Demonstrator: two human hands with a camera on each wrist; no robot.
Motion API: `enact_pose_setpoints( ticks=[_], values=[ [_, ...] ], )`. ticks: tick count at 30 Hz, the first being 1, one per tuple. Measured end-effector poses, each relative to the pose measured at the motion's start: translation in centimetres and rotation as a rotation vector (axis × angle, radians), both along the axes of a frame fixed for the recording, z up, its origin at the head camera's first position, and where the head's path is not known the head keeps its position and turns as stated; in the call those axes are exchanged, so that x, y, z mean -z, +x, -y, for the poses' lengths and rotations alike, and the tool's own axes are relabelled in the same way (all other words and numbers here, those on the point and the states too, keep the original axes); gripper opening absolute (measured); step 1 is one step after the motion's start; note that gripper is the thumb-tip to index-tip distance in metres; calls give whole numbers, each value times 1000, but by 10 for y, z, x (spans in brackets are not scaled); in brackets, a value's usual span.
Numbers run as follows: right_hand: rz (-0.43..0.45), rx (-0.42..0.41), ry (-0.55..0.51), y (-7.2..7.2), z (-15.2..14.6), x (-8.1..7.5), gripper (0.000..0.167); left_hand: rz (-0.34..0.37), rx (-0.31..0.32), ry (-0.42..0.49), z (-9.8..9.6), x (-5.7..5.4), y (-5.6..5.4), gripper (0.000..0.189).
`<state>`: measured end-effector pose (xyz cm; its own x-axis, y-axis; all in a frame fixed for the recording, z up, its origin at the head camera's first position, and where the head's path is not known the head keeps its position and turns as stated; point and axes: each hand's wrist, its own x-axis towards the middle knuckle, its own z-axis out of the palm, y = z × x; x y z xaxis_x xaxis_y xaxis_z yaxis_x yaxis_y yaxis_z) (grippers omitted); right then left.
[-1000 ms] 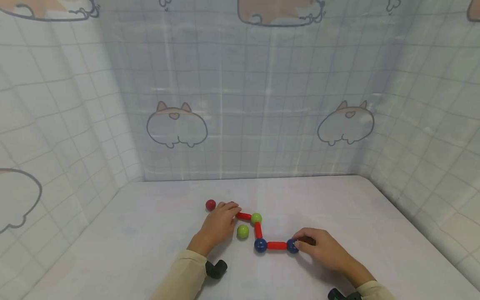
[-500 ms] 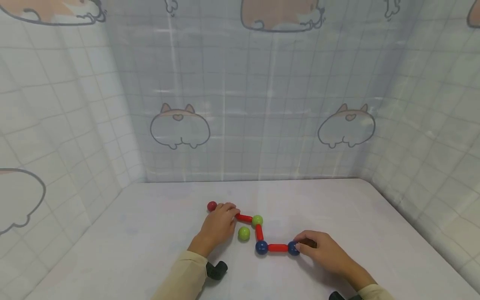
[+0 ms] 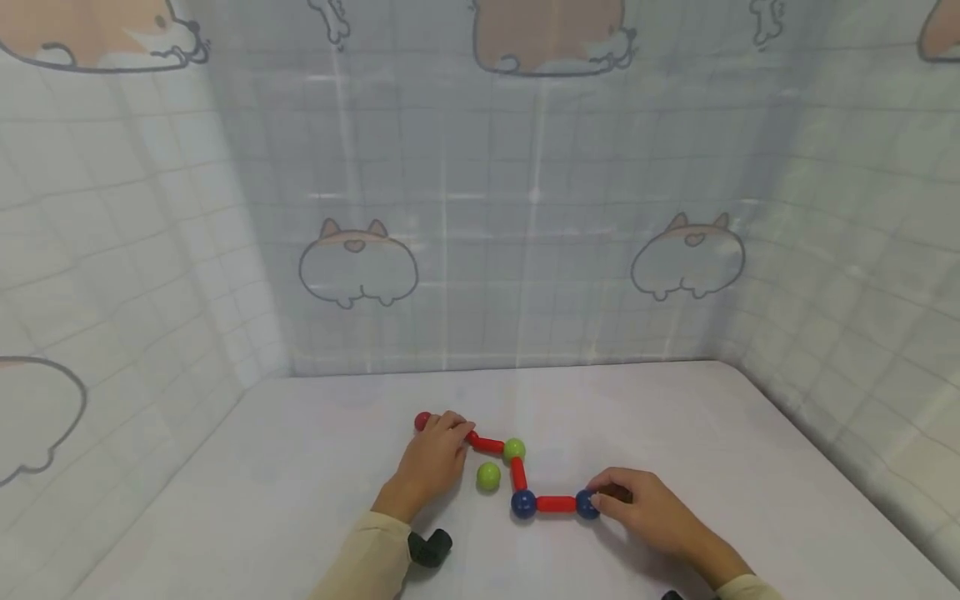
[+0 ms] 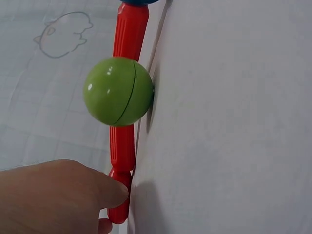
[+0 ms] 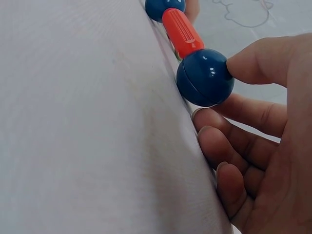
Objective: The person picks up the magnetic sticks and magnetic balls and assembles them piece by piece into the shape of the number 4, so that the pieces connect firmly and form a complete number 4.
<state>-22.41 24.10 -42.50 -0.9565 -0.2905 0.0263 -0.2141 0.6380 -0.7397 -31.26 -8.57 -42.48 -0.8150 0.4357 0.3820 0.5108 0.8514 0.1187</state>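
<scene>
My left hand [image 3: 435, 458] pinches a red rod [image 4: 119, 209], mostly hidden under the fingers in the head view. One end of it meets a second red rod [image 3: 489, 446], which runs to a green ball [image 3: 513, 450]. From that ball another red rod [image 3: 519, 475] leads to a blue ball [image 3: 523, 503]. A further red rod [image 3: 556, 504] joins it to the end blue ball [image 5: 205, 77]. Thumb and index finger of my right hand [image 3: 648, 508] hold this end ball, its other fingers curled below. A red ball [image 3: 422, 421] sits partly behind the left fingers.
A loose green ball [image 3: 488, 477] lies between my left hand and the chain. Everything rests on a white table [image 3: 300, 483], enclosed by checked curtains [image 3: 480, 275] at the back and both sides. Black wrist devices [image 3: 431, 548] sit on the arms.
The left hand has swung its rod's end down to the tip of the second red rod and now covers more of the red ball. The right hand keeps its hold; the view tilts slightly.
</scene>
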Motion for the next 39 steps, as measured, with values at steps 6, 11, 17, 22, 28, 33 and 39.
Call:
enact_pose_setpoints(
  ticks=[6,11,17,22,28,33,39],
  values=[
    [21,32,8,4,-5,2,23,4,13,31,0,4,-1,32],
    [33,55,-7,6,-5,0,24,10,11,37,0,2,-3,29],
    [23,41,1,4,-2,-1,24,41,-28,54,3,2,-4,24],
    [5,28,10,1,0,-3,24,50,-89,63,7,2,-4,26],
    [-9,26,29,2,-2,-6,21,74,-99,32,6,0,-3,29],
    [-5,19,15,0,-1,-7,22,92,-134,19,5,-4,-1,34],
    [13,25,10,-1,3,-6,23,179,-177,112,9,-6,-4,31]
  ],
)
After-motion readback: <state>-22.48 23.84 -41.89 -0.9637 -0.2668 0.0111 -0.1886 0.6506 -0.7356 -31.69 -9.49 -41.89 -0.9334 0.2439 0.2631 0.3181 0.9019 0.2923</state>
